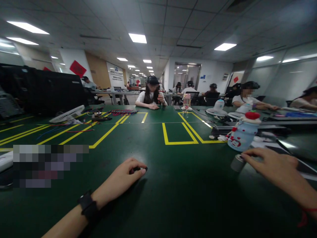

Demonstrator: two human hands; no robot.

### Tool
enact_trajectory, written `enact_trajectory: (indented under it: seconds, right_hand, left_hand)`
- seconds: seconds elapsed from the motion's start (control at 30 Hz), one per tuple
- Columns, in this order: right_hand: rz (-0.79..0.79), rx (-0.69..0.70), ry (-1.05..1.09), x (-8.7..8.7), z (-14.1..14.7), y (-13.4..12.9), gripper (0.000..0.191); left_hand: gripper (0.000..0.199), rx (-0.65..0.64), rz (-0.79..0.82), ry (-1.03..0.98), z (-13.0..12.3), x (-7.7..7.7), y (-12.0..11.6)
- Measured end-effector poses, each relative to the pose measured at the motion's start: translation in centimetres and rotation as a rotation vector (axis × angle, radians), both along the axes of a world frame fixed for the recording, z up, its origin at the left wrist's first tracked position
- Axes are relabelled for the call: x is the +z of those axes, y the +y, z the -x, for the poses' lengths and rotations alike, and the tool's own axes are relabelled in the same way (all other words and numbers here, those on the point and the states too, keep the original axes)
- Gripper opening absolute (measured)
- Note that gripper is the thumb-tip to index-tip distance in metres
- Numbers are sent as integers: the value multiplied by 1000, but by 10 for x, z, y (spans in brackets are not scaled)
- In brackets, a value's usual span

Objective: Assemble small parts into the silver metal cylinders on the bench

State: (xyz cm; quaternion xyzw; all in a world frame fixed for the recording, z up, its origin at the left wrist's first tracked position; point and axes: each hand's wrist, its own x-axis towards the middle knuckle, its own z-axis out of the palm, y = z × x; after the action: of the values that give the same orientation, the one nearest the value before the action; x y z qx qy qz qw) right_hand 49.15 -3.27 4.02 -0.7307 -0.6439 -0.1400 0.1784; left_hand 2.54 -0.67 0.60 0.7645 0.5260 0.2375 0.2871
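Observation:
My left hand (125, 177) hovers at or rests on the green table (153, 205), thumb and index finger pressed together. A tiny dark bit shows at those fingertips, too small to name. On the right, the fingers of my right hand (272, 165) close on the upper end of a small grey cylinder (237, 164) with a paler, metallic-looking top. The cylinder is slightly tilted, and whether it touches the table is unclear. Just behind it stands a light-blue bottle (244, 134) with a red lid and cartoon prints.
Yellow tape lines (180, 143) mark the table. Wires (123, 112) and a white fan (68, 114) lie at the back left. More fans (218, 109) and a dark metal rail (247, 130) are at the right. A person (151, 96) sits opposite.

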Motion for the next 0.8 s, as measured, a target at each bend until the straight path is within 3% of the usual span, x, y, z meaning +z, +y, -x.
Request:
enact_trajectory:
  seconds: [0.17,0.4,0.5,0.63,0.73,0.8]
  right_hand:
    - [-4,-11,-15,-15,-14,1,45]
    - [65,1,48,-13,-11,3,38]
    - [44,43,126,-21,-18,3,38]
    - [11,146,234,-40,-22,2,62]
    - [10,177,213,-42,-1,1,52]
    - [-42,274,209,-34,31,1,46]
  left_hand:
    - [35,4,-9,8,-1,0,-2]
    - [35,-1,3,2,1,0,-2]
    - [35,-1,-5,-4,0,0,-2]
    - [34,-3,-17,-2,0,-1,-2]
    - [34,4,-20,15,-1,-1,-1]
    - [35,6,-19,28,-2,-2,0]
